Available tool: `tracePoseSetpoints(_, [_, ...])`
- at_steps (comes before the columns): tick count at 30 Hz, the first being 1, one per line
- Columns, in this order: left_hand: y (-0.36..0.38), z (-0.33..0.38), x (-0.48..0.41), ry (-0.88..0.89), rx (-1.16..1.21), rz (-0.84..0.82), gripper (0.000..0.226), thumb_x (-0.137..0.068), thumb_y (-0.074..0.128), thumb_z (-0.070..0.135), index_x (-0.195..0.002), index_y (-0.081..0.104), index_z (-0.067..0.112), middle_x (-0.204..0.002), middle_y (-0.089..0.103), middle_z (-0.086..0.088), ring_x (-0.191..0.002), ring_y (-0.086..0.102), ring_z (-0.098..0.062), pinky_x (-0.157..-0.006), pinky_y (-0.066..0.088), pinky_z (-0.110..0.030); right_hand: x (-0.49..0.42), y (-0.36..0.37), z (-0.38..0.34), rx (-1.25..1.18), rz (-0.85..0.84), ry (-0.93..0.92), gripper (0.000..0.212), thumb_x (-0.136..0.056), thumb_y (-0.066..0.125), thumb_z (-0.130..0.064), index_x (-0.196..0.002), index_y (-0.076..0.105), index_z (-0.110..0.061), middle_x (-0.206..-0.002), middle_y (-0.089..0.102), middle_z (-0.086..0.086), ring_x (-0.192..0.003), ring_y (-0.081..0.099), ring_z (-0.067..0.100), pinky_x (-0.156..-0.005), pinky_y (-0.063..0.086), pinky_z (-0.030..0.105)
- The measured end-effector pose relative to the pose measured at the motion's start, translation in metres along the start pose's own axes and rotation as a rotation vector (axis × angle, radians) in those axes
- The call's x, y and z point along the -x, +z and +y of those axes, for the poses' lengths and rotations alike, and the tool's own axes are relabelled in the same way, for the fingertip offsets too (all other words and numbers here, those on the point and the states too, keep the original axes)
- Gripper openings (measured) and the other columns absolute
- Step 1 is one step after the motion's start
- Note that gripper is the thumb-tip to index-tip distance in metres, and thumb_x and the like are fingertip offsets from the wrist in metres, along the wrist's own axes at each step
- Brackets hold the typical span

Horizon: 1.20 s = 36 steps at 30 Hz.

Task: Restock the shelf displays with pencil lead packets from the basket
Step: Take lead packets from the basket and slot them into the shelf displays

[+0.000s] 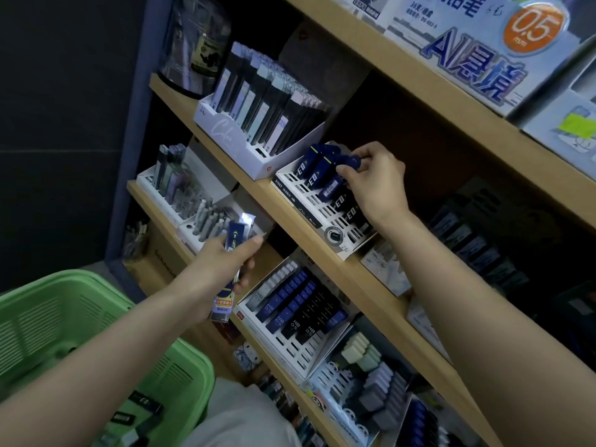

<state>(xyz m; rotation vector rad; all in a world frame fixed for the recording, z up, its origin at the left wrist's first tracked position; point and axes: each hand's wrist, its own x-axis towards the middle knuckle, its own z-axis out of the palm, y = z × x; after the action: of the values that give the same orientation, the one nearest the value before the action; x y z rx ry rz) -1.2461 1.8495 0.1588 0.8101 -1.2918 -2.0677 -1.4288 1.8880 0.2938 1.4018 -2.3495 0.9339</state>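
Pinching one dark blue lead packet (350, 162) by its upper end, thumb below and fingertips curled over the top, my right hand (371, 183) holds it at the back rows of the white slotted display tray (308, 204), among the few packets standing there. Whether its foot is in a slot yet I cannot tell. My left hand (219, 269), below and left of that tray, is wrapped around a spare bundle of packets (237, 235), their tops fanning out above the thumb. Further down-left of the tray sits the green basket (64, 317), with a few more loose packets (145, 406) lying in its bottom. I judge these cases light, rigid and slick, so I'd take each near the cap end in a firm, narrow pinch and keep it upright over its slot. I'd also avoid squeezing the flat faces, since the leads inside likely snap easily and a glossy case could slide out.
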Motion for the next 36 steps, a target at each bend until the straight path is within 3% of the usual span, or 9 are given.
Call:
tracePoseSetpoints(5, [-0.001,-0.003,-0.002,-0.011,-0.006,-0.002,0.024,-0.093,0.059,0.029,-0.078,0.049,0.013,-0.063,0.049,-0.002,-0.039,0.042,-0.009,-0.036,0.034,-0.019,0.001,0.003,-0.002,-0.021,-0.030,0.008,0.016,-0.087,0.068,-0.016,-0.099,0.058,-0.014,-0.083,0.066,0.004,-0.078,0.066,0.016,-0.073,0.058,0.035])
tracePoseSetpoints(7, [-0.003,-0.005,-0.003,-0.010,-0.011,-0.009,0.024,-0.093,0.059,0.029,-0.078,0.050,0.013,-0.062,0.049,-0.001,-0.039,0.042,-0.009,-0.036,0.034,-0.019,0.001,0.004,-0.001,0.009,-0.058,0.000,0.015,-0.087,0.068,-0.016,-0.098,0.057,-0.014,-0.083,0.065,0.005,-0.080,0.065,0.016,-0.072,0.056,0.029])
tracePoseSetpoints(9, [-0.004,-0.006,-0.003,-0.011,-0.009,-0.018,0.023,-0.093,0.060,0.028,-0.081,0.051,0.011,-0.062,0.048,-0.001,-0.038,0.042,-0.009,-0.036,0.034,-0.019,0.001,0.005,0.000,0.057,-0.069,-0.014,0.017,-0.087,0.068,-0.018,-0.099,0.057,-0.014,-0.087,0.065,0.006,-0.082,0.063,0.017,-0.072,0.054,0.027])
tracePoseSetpoints(12, [-0.005,-0.007,-0.005,-0.015,-0.016,-0.029,0.023,-0.093,0.059,0.028,-0.085,0.052,0.008,-0.063,0.049,-0.002,-0.038,0.042,-0.009,-0.037,0.034,-0.019,0.002,0.010,-0.003,0.165,-0.052,-0.056,0.022,-0.087,0.067,-0.020,-0.108,0.061,-0.013,-0.098,0.063,0.007,-0.087,0.062,0.020,-0.077,0.054,0.038])
tracePoseSetpoints(15, [-0.005,-0.008,-0.006,-0.013,-0.020,-0.030,0.024,-0.093,0.059,0.026,-0.098,0.054,0.003,-0.064,0.049,-0.002,-0.038,0.042,-0.009,-0.037,0.034,-0.018,0.003,0.011,-0.009,0.297,-0.002,-0.149,0.026,-0.097,0.053,-0.019,-0.117,0.063,-0.007,-0.109,0.055,0.012,-0.094,0.056,0.025,-0.081,0.049,0.039])
tracePoseSetpoints(18, [-0.005,-0.010,-0.006,-0.024,-0.020,-0.022,0.033,-0.093,0.059,0.025,-0.111,0.054,-0.002,-0.065,0.049,-0.002,-0.038,0.042,-0.010,-0.036,0.034,-0.019,0.003,0.008,-0.009,0.312,0.003,-0.159,0.026,-0.099,0.049,-0.018,-0.117,0.064,-0.006,-0.111,0.058,0.013,-0.097,0.058,0.026,-0.083,0.049,0.035])
tracePoseSetpoints(24, [-0.006,-0.012,-0.009,-0.049,-0.005,-0.028,0.038,-0.093,0.059,0.025,-0.116,0.052,-0.004,-0.067,0.050,-0.004,-0.041,0.042,-0.011,-0.037,0.034,-0.020,0.004,0.005,-0.010,0.332,-0.025,-0.124,0.013,-0.094,0.058,-0.019,-0.100,0.059,-0.008,-0.099,0.062,0.011,-0.087,0.062,0.026,-0.075,0.054,0.044])
tracePoseSetpoints(32, [-0.006,-0.009,-0.007,-0.046,0.013,-0.030,0.036,-0.092,0.060,0.028,-0.112,0.055,-0.002,-0.065,0.050,-0.002,-0.040,0.043,-0.010,-0.037,0.035,-0.019,0.011,0.005,-0.010,0.398,-0.008,-0.132,0.021,-0.095,0.054,-0.018,-0.112,0.059,-0.007,-0.112,0.053,0.010,-0.097,0.057,0.026,-0.079,0.050,0.041])
tracePoseSetpoints(36, [-0.007,-0.007,-0.004,-0.053,-0.017,-0.049,0.032,-0.090,0.061,0.034,-0.079,0.048,0.008,-0.055,0.046,-0.002,-0.041,0.041,-0.012,-0.041,0.036,-0.020,0.030,0.008,-0.020,0.311,0.015,-0.152,0.030,-0.096,0.052,-0.018,-0.125,0.050,-0.009,-0.118,0.051,0.008,-0.103,0.054,0.018,-0.084,0.049,0.033])
